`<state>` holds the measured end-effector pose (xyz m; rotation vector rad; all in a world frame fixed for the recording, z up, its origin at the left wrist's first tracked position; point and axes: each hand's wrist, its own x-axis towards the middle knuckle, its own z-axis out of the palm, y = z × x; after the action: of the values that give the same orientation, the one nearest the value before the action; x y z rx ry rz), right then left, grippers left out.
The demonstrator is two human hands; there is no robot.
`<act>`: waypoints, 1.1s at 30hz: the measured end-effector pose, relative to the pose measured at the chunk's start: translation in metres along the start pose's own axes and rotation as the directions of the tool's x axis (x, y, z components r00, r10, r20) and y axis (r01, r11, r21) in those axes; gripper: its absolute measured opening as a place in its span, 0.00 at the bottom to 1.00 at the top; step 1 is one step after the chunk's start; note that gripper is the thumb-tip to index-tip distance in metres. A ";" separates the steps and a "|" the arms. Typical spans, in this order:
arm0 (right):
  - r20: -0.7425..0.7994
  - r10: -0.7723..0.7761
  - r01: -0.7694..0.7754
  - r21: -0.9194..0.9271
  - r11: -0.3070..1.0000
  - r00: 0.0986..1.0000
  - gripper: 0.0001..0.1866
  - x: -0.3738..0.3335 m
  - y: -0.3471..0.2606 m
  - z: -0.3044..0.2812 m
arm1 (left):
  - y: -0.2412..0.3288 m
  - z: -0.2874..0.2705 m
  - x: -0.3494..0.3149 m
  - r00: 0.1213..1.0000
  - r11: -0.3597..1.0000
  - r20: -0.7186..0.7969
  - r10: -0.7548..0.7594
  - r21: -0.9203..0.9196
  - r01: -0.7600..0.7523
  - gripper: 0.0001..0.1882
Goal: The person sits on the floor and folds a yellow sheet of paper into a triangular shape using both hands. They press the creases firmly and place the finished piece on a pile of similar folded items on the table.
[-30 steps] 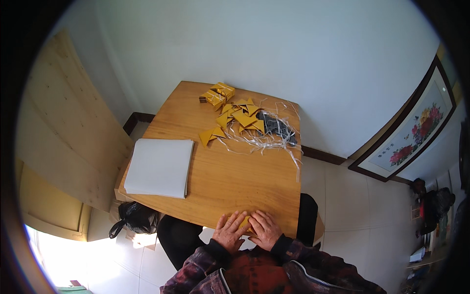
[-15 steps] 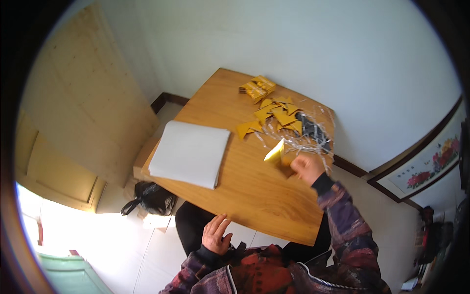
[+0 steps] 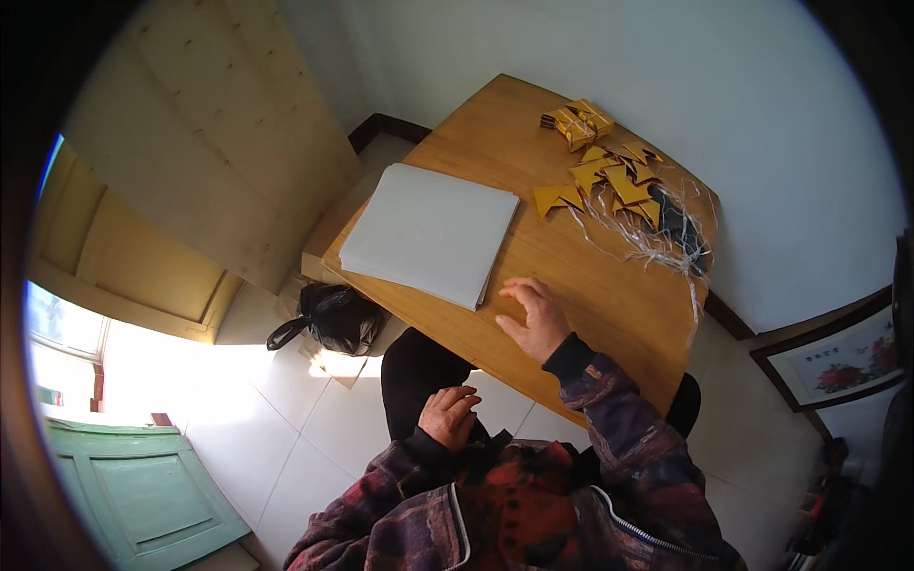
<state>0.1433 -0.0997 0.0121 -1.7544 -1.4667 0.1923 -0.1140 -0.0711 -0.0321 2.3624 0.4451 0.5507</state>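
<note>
My right hand (image 3: 537, 320) hovers over the wooden table (image 3: 447, 324), just right of a stack of white sheets (image 3: 433, 228). Its fingers are apart and nothing shows in them. My left hand (image 3: 449, 417) rests below the table's near edge, in front of my lap, fingers loosely bent and empty. Toward the far right lies a loose heap of folded gold paper pieces (image 3: 624, 181). Behind it sits a bundle of stacked gold pieces (image 3: 583, 124).
Tangled clear strips (image 3: 657, 249) and a dark grey item (image 3: 681, 224) lie along the table's right side. On the floor at left stands a black plastic bag (image 3: 338, 319). A wooden board (image 3: 219, 124) leans nearby, and a framed flower picture (image 3: 833, 362) is at right.
My right hand has let go of the gold paper piece and moved left, toward the white sheets. The view has shifted, so the table sits farther up and right.
</note>
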 end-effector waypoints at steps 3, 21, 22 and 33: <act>0.048 -0.129 0.136 -0.224 0.965 0.991 0.28 0.024 -0.020 0.029 | -0.012 0.008 -0.010 0.999 0.999 -0.005 -0.038 -0.014 0.038 0.13; 0.195 0.047 0.008 -0.269 0.963 0.980 0.20 0.055 -0.013 0.032 | -0.019 0.016 -0.011 0.993 0.990 -0.025 -0.111 -0.092 0.109 0.11; 0.191 0.035 0.017 -0.266 0.964 0.981 0.19 0.056 -0.013 0.032 | -0.019 0.017 -0.010 0.993 0.989 -0.026 -0.116 -0.094 0.113 0.11; 0.189 0.098 -0.062 -0.188 0.980 0.977 0.06 0.070 0.005 0.041 | -0.019 0.022 -0.009 0.992 0.991 -0.052 -0.115 -0.072 0.111 0.08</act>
<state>0.1450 -0.0184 0.0082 -1.9912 -1.5971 0.2904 -0.1140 -0.0728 -0.0629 2.2449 0.5728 0.5716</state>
